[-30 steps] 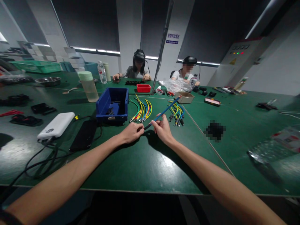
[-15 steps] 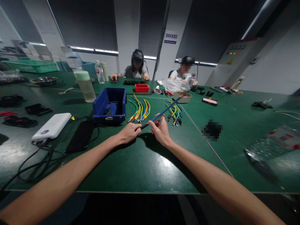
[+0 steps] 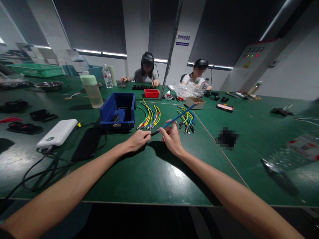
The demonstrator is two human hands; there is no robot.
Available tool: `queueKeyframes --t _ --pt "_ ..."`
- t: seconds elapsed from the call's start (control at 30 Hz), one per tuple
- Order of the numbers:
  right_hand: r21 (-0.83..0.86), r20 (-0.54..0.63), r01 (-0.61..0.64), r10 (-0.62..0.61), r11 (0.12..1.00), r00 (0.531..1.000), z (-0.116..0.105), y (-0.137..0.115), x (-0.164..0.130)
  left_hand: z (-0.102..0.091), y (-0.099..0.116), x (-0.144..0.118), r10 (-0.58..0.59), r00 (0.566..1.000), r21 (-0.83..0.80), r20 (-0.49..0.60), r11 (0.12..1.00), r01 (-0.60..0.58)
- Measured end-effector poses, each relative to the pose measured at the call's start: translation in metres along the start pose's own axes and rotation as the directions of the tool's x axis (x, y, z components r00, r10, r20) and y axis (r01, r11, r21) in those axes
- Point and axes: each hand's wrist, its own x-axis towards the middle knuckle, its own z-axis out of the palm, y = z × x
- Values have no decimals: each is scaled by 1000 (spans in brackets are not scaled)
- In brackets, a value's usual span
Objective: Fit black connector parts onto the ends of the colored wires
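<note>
A blue cable (image 3: 179,116) slants up and to the right between my hands, above the green table (image 3: 159,181). My left hand (image 3: 139,140) is closed on its black-sleeved lower end. My right hand (image 3: 171,136) pinches the cable further along with thumb and fingers. The far tip looks copper-coloured. Behind my hands lies a bundle of yellow, green, blue and red wires (image 3: 149,114) with metal ring lugs. A second bundle of wires (image 3: 188,120) rests to the right, partly behind the held cable.
Left of the wires stands a blue bin (image 3: 106,117) with dark parts inside. A white power bank (image 3: 57,132), a black phone (image 3: 86,143) and a lidded bottle (image 3: 92,91) are further left. A plastic bottle (image 3: 291,152) lies right. Two people sit across the table beyond a red tray (image 3: 152,93).
The view has shifted slightly, so things sit a little further right. Both my hands keep their hold on the blue cable, which points the same way.
</note>
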Motion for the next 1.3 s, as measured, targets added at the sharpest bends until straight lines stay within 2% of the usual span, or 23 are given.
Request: queueKeyframes --t 0.17,0.53,1.3 --pt "-20 18 34 -34 999 999 1 -2 -2 0 0 0 10 1000 13 -4 1000 -10" --pt "-40 -5 19 -19 999 1000 0 1 0 -1 0 -3 27 1000 -20 -8 999 -27" --pt "-104 -62 -12 6 995 998 -2 3 0 -3 6 -3 -22 1000 -34 -18 999 22"
